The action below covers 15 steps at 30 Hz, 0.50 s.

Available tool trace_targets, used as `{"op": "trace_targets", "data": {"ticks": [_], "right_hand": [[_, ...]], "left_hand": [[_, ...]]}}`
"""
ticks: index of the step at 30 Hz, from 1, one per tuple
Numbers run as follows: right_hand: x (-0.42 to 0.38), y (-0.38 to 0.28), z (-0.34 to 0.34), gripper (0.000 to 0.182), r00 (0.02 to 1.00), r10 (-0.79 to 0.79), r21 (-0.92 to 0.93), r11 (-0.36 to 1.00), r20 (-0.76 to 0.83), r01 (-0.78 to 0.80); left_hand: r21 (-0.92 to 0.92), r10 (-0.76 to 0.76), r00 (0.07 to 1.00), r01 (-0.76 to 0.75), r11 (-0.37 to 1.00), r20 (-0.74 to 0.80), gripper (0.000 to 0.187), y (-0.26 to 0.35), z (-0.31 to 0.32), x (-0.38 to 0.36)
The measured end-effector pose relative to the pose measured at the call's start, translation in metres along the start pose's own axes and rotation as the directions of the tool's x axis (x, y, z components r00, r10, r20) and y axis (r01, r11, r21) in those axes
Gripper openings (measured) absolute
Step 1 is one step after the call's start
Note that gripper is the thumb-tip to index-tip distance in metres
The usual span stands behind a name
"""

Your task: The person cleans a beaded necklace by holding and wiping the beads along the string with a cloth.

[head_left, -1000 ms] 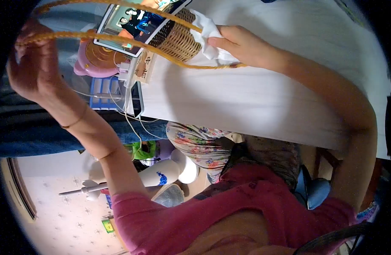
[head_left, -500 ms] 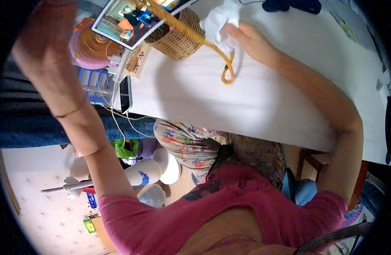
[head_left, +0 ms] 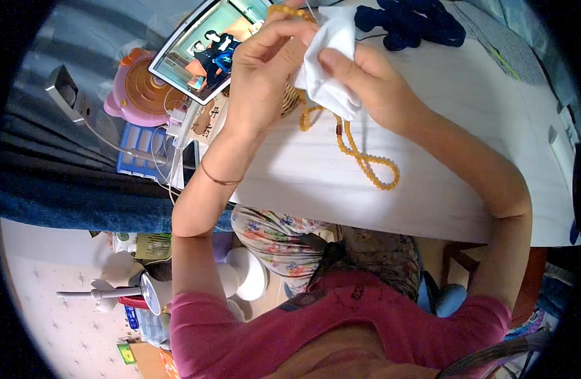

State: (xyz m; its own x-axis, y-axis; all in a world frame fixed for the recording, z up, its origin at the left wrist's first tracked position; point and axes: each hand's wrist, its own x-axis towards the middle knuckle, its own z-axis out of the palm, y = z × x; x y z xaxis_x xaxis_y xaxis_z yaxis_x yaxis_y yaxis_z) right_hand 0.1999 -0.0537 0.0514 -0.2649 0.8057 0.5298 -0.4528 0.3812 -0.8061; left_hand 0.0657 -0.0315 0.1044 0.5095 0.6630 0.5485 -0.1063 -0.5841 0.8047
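Note:
My left hand (head_left: pixel 259 85) is closed with its fingertips pinched at the white cloth, and a string of yellow beads (head_left: pixel 380 177) runs behind and over its fingers. A part of the beads shows above the knuckles, while the rest hangs down in a loop onto the white tabletop. My right hand (head_left: pixel 382 82) grips the white cloth (head_left: pixel 333 69), its thumb pressed on the front. The cloth is bunched between both hands. Which beads lie inside it is hidden.
A lit tablet (head_left: pixel 202 54) leans at the back left, before a woven basket (head_left: pixel 292 101) mostly covered by my left hand. A pink fan (head_left: pixel 142 88), a blue tray (head_left: pixel 135 148), cables and a phone (head_left: pixel 189 161) stand left. Dark navy yarn (head_left: pixel 423 25) lies at the back right.
My left hand has come from the far left to the cloth, beside my right hand. The bead string, stretched taut before, now hangs slack. The cloth is held lower and nearer.

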Motion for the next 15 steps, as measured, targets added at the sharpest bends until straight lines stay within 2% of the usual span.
{"op": "trace_targets", "data": {"ticks": [2,4,5,6,7,9,10,11,12,14,15], "right_hand": [[-0.001,0.005,0.003,0.028,0.998,0.05,0.077,0.996,0.034,-0.052],[0.0,0.01,0.002,0.028,0.997,0.049,-0.026,0.999,0.055,-0.047],[-0.001,0.012,0.001,0.027,0.996,0.053,-0.077,0.996,0.065,-0.048],[-0.001,0.012,-0.002,0.028,0.988,0.11,-0.126,0.987,0.11,-0.096],[0.0,0.013,-0.005,0.029,0.973,0.172,-0.173,0.974,0.152,-0.145],[0.0,0.008,-0.008,0.03,0.931,0.305,-0.248,0.935,0.202,-0.253],[0.001,0.001,-0.009,0.03,0.905,0.37,-0.279,0.91,0.21,-0.308],[0.002,-0.001,-0.01,0.03,0.875,0.434,-0.309,0.88,0.216,-0.36],[0.002,0.005,-0.013,0.03,0.87,0.44,-0.262,0.887,0.224,-0.381],[0.004,0.018,-0.023,0.029,0.862,0.449,-0.171,0.892,0.236,-0.418],[0.004,0.006,-0.024,0.025,0.825,0.528,-0.23,0.844,0.202,-0.484]], "left_hand": [[-0.035,0.027,0.998,-0.029,0.999,-0.054,0.015,0.002,-0.006,0.002],[-0.087,0.096,0.987,-0.108,0.99,-0.131,0.016,0.003,-0.02,0.009],[-0.083,0.081,0.968,-0.103,0.991,-0.236,0.02,0.009,-0.025,0.011],[-0.023,0.146,0.951,-0.158,0.987,-0.272,0.029,0.02,-0.019,0.016],[0.098,0.334,0.937,-0.325,0.94,-0.097,0.029,0.035,-0.02,0.016],[0.141,0.414,0.91,-0.413,0.9,0.026,0.031,0.054,-0.033,0.013],[0.092,0.341,0.939,-0.336,0.937,-0.043,0.033,0.059,-0.041,0.012],[0.106,0.331,0.934,-0.318,0.942,-0.136,0.031,0.065,-0.046,0.014],[0.116,0.317,0.92,-0.298,0.948,-0.23,0.03,0.07,-0.051,0.015],[0.143,0.311,0.858,-0.276,0.95,-0.41,0.025,0.084,-0.054,0.021],[0.163,0.316,0.809,-0.271,0.949,-0.496,0.022,0.093,-0.051,0.025]]}}
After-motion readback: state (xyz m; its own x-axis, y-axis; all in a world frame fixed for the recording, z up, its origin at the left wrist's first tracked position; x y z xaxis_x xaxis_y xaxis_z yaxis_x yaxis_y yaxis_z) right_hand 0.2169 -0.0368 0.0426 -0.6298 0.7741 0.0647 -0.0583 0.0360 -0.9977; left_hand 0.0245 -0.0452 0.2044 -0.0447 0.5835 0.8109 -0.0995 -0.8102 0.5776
